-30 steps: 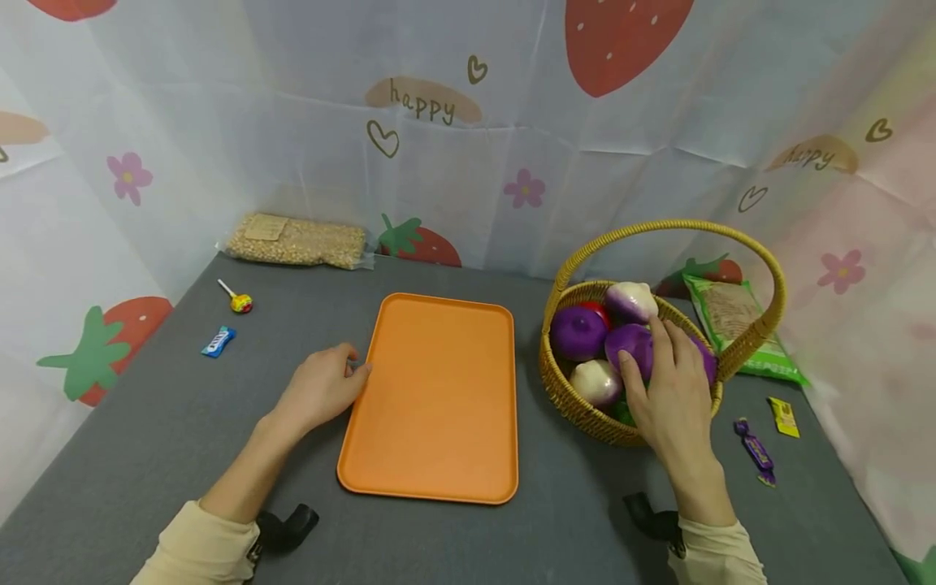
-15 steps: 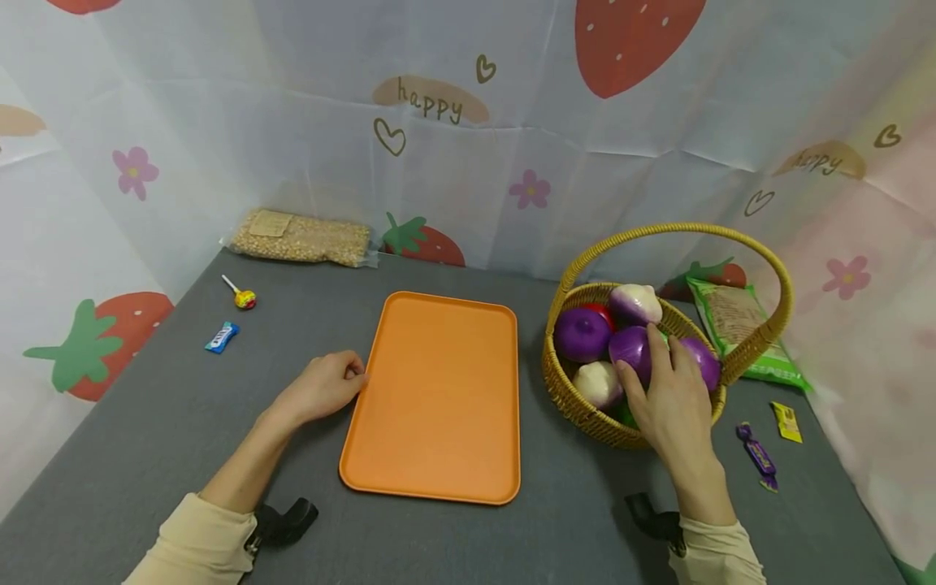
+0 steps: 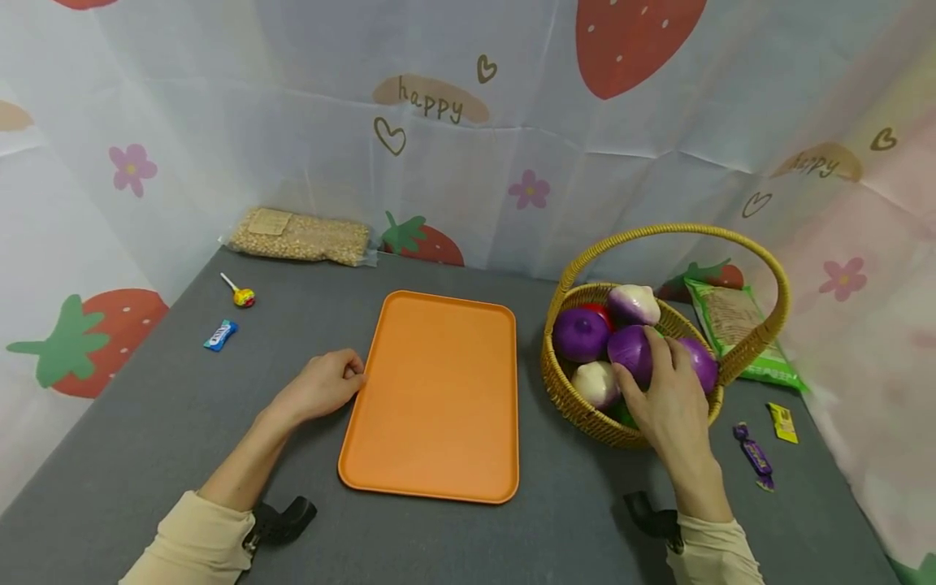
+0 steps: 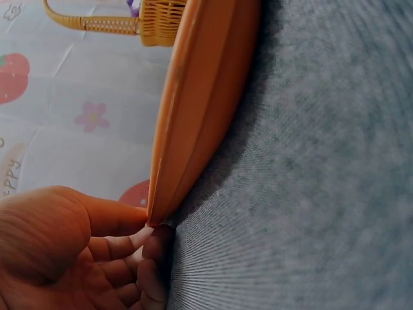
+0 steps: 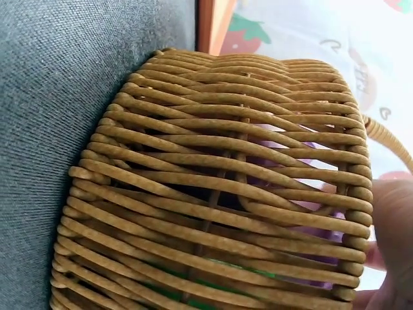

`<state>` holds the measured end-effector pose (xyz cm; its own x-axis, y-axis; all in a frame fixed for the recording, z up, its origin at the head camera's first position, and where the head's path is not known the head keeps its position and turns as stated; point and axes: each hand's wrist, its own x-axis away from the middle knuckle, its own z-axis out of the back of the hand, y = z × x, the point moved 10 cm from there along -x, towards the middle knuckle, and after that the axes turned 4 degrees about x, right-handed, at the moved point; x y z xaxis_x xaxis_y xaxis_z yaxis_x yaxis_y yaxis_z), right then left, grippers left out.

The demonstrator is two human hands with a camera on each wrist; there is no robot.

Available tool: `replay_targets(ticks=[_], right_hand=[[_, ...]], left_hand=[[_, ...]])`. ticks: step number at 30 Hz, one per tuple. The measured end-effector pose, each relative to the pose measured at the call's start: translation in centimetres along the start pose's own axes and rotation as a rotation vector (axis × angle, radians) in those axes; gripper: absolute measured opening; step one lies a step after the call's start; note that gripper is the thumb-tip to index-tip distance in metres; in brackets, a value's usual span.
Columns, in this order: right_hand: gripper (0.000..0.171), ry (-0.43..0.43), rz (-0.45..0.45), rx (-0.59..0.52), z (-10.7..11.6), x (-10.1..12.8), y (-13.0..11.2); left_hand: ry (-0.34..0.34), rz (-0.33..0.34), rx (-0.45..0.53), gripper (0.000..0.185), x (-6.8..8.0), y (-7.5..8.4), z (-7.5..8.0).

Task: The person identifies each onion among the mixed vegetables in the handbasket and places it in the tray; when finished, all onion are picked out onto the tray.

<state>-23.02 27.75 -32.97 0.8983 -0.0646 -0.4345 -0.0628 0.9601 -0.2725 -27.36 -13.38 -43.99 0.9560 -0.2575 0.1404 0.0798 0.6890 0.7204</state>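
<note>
An orange tray (image 3: 431, 398) is lying flat on a grey cloth-covered table (image 3: 161, 422) and is taken as the landmark. Its left edge is being touched by the left hand (image 3: 322, 386), whose fingers are loosely curled against the rim and are closed on nothing. To the right of the tray, just beside it, a wicker basket (image 3: 578, 398) with a tall hoop handle is standing. Inside it, a purple onion (image 3: 630, 351) is being gripped from above by the right hand (image 3: 669, 402), the fingers being wrapped around it. A second purple onion (image 3: 580, 334) and two pale garlic bulbs (image 3: 633, 304) are lying around it in the basket. Further right of the tray, beyond the basket, a purple-wrapped sweet (image 3: 753, 455) is lying on the table.
</note>
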Motion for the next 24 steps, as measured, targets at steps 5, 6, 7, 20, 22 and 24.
replay_targets(ticks=[5, 6, 7, 20, 22, 24], right_hand=[[0.064, 0.115, 0.059, -0.054, 1.7, 0.3, -1.4], [0.064, 0.137, 0.083, -0.069, 2.2, 0.4, -1.9], [0.065, 0.155, 0.11, -0.085, 2.6, 0.6, -2.6], [0.073, 0.088, 0.455, -0.11, 1.5, 4.4, -11.9], [0.072, 0.038, 0.51, -0.088, 0.4, 5.1, -13.0], [0.072, -0.006, 0.557, -0.063, -0.7, 5.8, -13.9]], left_hand=[[-0.005, 0.011, 0.001, 0.016, 0.1, 0.0, 0.0], [-0.006, 0.013, -0.002, 0.017, 0.1, 0.0, 0.0], [-0.006, 0.016, -0.004, 0.017, 0.0, 0.0, 0.0], [-0.013, 0.006, -0.001, 0.018, -0.1, 0.0, -0.1], [-0.013, 0.001, 0.001, 0.018, 0.0, 0.0, -0.1], [-0.012, 0.005, 0.002, 0.017, 0.0, -0.1, -0.1]])
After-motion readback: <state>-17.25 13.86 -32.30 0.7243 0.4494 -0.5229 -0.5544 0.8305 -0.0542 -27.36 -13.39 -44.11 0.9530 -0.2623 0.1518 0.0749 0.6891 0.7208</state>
